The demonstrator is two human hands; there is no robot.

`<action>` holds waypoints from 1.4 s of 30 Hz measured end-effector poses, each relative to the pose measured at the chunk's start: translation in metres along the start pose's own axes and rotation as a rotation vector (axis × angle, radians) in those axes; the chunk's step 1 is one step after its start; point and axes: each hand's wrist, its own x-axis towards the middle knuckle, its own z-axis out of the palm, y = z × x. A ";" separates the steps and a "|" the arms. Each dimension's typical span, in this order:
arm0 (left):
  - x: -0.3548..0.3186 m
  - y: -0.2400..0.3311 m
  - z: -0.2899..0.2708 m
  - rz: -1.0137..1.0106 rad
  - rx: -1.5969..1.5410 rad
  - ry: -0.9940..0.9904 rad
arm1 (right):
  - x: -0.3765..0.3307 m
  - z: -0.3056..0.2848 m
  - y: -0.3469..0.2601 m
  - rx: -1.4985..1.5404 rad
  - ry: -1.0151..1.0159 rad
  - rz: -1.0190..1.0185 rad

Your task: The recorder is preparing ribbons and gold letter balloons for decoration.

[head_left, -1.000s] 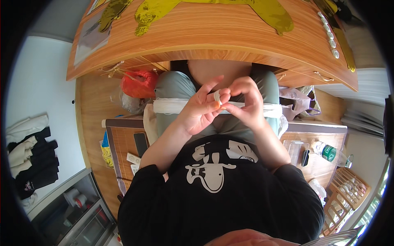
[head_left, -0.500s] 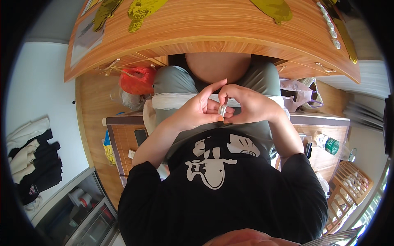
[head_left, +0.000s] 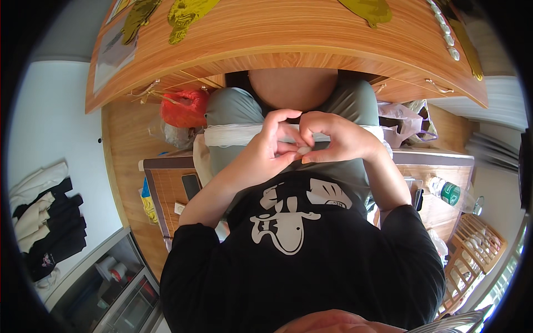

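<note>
One small white piece [head_left: 303, 150] between both grips [head_left: 340, 136]

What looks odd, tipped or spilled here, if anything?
Nothing looks clearly spilled near the left hand or right hand. The clear bottle with a green label, on the low surface at the right, appears slanted; the curved lens may cause that, so I can't tell whether it has tipped.
</note>
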 end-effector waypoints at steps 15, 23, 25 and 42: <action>0.022 -0.016 -0.007 0.312 -0.561 0.278 | 0.015 0.065 0.020 0.880 0.527 0.033; 0.023 -0.022 0.000 0.283 -0.724 0.269 | 0.021 0.059 0.022 0.921 0.629 -0.005; 0.023 -0.023 0.002 0.257 -0.763 0.254 | 0.021 0.059 0.023 0.948 0.623 -0.002; 0.024 -0.027 0.008 0.338 -0.536 0.224 | 0.009 0.045 0.028 1.182 0.492 0.160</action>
